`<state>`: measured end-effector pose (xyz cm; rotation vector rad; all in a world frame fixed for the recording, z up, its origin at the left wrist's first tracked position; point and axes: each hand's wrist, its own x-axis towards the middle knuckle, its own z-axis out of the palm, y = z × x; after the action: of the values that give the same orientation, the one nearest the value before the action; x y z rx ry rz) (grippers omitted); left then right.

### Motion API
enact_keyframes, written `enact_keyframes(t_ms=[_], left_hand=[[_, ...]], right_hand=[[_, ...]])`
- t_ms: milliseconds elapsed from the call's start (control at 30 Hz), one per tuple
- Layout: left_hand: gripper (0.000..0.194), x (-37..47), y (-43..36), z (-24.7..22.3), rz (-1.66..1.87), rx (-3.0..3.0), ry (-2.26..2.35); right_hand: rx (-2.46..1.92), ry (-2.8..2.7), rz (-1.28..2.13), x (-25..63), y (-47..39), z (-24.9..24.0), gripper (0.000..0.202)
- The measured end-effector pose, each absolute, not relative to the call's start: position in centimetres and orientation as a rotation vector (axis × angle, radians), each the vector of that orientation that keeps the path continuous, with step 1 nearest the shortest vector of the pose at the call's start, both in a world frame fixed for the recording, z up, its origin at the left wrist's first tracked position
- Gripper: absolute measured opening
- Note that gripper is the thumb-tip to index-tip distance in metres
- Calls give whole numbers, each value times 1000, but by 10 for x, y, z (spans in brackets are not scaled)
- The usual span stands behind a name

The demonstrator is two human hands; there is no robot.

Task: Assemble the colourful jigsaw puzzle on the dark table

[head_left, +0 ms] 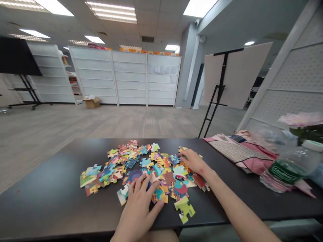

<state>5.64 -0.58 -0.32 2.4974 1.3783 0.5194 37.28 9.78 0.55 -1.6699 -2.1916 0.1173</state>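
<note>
Puzzle pieces [146, 163] lie in a loose, overlapping spread across the middle of the dark surface [50, 201], some picture side up in blue, yellow and red. My left grip [142, 191] is released, palm down with fingers spread, fingertips resting on pieces at the near side of the pile. My right grip [185, 157] reaches to the far right of the pile, fingers bent down onto pieces there; I cannot tell whether it has hold of one. A light green piece [185, 210] lies at the near edge of the spread, right of my left grip. Farther right on the surface are a pink patterned cloth [234, 151] and a clear bottle [285, 171] with a green label.
</note>
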Motion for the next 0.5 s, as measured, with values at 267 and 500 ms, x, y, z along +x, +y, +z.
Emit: enact_keyframes(t_ms=[267,500], left_hand=[[42,57,-5,-8,574,2478,1412],[44,58,-2,-6,530,2460,1396]], right_hand=[[-1678,-2217,161,374,77,18,35],[-1666,-2336,292,381,18,9,49]])
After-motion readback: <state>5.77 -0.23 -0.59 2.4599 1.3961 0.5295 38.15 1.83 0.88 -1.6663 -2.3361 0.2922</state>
